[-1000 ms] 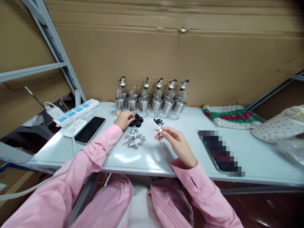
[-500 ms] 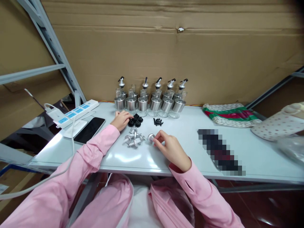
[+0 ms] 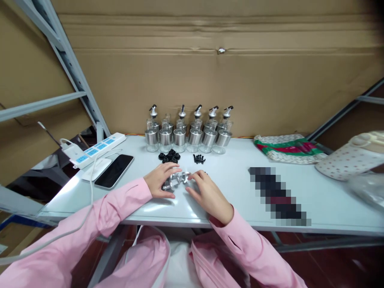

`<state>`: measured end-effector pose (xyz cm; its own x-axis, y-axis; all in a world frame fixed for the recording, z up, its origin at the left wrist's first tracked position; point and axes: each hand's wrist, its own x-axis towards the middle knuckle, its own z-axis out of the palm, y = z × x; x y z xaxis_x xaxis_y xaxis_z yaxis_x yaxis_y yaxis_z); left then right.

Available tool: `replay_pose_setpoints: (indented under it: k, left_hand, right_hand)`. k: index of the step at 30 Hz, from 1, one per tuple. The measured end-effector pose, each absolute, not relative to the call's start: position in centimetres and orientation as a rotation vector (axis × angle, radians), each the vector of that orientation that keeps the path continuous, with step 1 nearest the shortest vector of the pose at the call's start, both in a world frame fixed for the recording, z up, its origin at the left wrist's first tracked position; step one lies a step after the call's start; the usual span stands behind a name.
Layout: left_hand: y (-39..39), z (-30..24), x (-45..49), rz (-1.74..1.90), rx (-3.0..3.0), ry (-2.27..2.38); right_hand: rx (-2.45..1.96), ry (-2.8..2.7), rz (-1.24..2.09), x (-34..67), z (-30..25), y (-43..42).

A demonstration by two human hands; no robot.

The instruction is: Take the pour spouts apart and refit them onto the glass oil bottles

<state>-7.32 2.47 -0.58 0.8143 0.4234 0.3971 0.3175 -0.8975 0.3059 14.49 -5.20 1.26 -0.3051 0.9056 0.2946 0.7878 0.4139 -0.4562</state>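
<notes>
A small pile of silver pourer spouts (image 3: 174, 181) lies on the table between my hands. My left hand (image 3: 159, 182) curves around the pile's left side with thumb and fingers spread apart. From the right, my right hand (image 3: 208, 195) reaches in, its thumb and fingertips apart at the edge of the pile; whether they touch a spout I cannot tell. Just behind the pile sits a cluster of round black stoppers (image 3: 169, 155). To their right are small black levers (image 3: 199, 159). A bit of something dark shows behind my right fingers, mostly hidden.
Glass bottles with steel sleeves (image 3: 195, 138) stand in rows at the back; several rear ones carry spouts. At left are a phone (image 3: 114, 171), a power strip (image 3: 97, 150) and a white cable. A patterned cloth (image 3: 288, 149) and a blurred-out dark item (image 3: 277, 197) lie at right.
My left hand has moved from the black stoppers down to the silver spouts. My right hand has shifted slightly left, and the spout it was touching now lies against the pile.
</notes>
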Motion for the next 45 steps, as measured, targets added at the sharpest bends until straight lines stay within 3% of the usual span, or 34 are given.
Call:
replay_pose_setpoints:
  k: [16,21,25,28,36,40,45]
  left_hand:
    - [2.3,-0.8,-6.4,0.674,2.934,0.624]
    - [0.9,0.4,-6.6,0.845,3.014,0.631]
    - [-1.7,-0.1,-5.7,1.003,3.025,0.247]
    - [-3.2,-1.3,-4.4,0.877,2.94,-0.112]
    - [-4.2,-1.5,-3.1,0.153,2.705,0.074]
    - [-4.3,-0.7,-3.2,0.129,2.654,0.078]
    - [-4.2,-0.7,-3.0,0.105,2.628,0.12]
  right_hand:
    - [-1.274,-2.228,0.422,14.9,2.5,-5.6]
    - [-1.25,-1.978,0.273,18.5,7.7,-3.7]
    - [-1.33,-1.628,0.164,22.9,13.1,2.3]
    - [-1.529,-1.323,0.17,26.0,14.9,8.1]
    - [-1.692,-1.335,0.647,29.6,12.8,15.9]
    - [-1.712,-1.286,0.595,28.7,11.2,17.8]
    - [-1.73,-1.107,0.293,29.3,11.7,18.1]
